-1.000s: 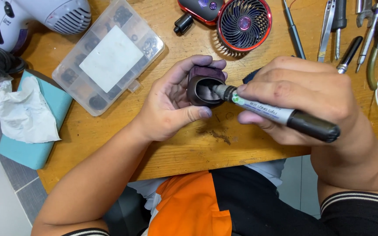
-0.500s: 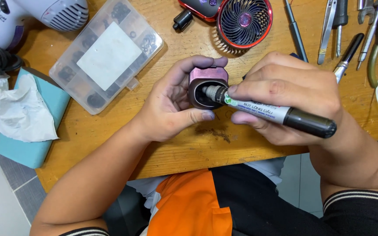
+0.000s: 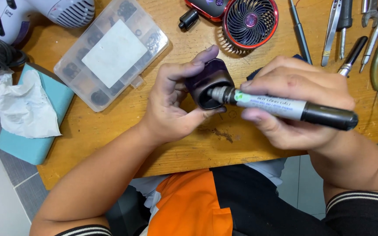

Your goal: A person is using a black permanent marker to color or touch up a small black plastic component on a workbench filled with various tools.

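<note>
My left hand [image 3: 176, 98] grips a short dark purple cylindrical part [image 3: 206, 81] with an open round end facing right. My right hand [image 3: 296, 102] holds a thick marker-shaped tool [image 3: 285, 107] with a grey barrel and black rear end. Its tip is pushed into the open end of the purple part. Both hands hover over the front of the wooden table [image 3: 162, 144].
A clear compartment box of small dark parts [image 3: 110, 52] lies at the left. A small red-rimmed fan [image 3: 250, 19] sits at the back. Tweezers, screwdrivers and pliers [image 3: 355, 30] lie at the right. A tissue on a teal pack [image 3: 27, 113] and a white hair dryer [image 3: 31, 15] are far left.
The purple part and the marker-shaped tool have shifted slightly up and left in my hands, and the part has turned a little around the tip.
</note>
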